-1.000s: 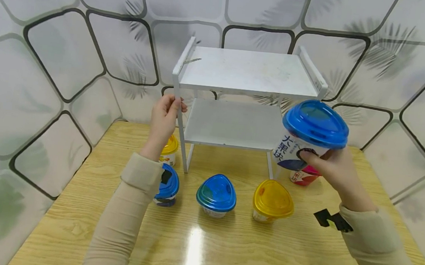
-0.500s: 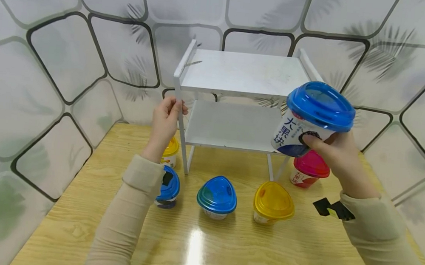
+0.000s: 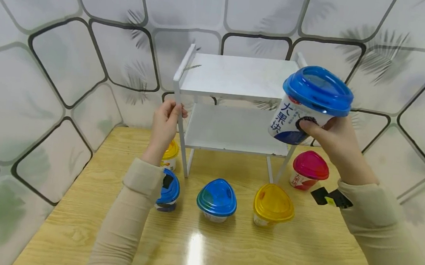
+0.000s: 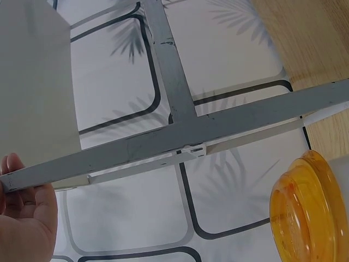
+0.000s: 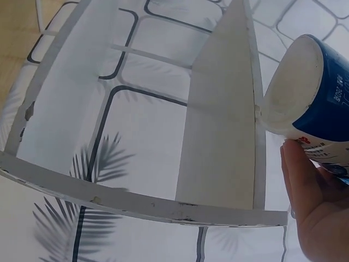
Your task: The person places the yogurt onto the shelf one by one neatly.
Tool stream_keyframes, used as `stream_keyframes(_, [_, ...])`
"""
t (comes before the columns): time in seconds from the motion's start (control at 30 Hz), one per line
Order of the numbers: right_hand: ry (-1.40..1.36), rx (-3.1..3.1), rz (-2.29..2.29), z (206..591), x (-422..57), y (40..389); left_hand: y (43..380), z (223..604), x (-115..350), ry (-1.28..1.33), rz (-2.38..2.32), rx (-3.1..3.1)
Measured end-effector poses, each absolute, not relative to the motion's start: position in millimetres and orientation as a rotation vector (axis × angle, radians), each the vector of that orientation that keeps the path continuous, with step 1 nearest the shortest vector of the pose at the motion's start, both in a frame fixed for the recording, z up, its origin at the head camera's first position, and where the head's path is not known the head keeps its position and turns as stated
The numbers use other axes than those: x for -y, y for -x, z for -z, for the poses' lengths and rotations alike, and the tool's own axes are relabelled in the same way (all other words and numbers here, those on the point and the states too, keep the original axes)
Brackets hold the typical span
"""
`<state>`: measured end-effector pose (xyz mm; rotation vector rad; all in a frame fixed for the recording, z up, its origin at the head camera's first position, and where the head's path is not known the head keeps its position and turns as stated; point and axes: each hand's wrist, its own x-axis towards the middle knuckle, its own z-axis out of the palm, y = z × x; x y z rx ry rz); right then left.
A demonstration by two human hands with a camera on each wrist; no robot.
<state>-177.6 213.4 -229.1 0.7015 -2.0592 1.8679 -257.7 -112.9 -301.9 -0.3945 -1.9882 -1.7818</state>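
Right grip (image 3: 335,141) pinches the blue-lidded cup (image 3: 311,105), tilted and aloft before the right end of the white rack (image 3: 235,130); left grip (image 3: 166,121) clasps the left front post (image 3: 183,142). We judge a slip possible if the thumb (image 3: 310,127) loosens. The cup's base (image 5: 294,82) lies close to a rack edge (image 5: 260,164); contact we cannot tell, but a sideways swing could knock it. We see room above the top shelf (image 3: 237,74). The pink-lidded cup (image 3: 311,166) stands below on the desk (image 3: 250,255).

The held lid (image 3: 318,90) looks glossy plastic, the table (image 3: 258,256) shiny wood.
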Motion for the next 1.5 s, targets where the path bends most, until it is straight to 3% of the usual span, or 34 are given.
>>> stream_keyframes(0.87, [-0.619,2.174,-1.635,200.7,-194.0,194.9,257.0,303.9,111.0,0.406,1.722,1.975])
stream_keyframes(1.27, [-0.6,2.213,-1.595,189.8,-185.7,210.2,235.6,284.4,105.7,0.391,1.709,1.988])
stream_keyframes(1.5, [-0.578,2.247,-1.557,184.3,-182.1,220.3,251.5,298.9,110.1,0.408,1.724,1.971])
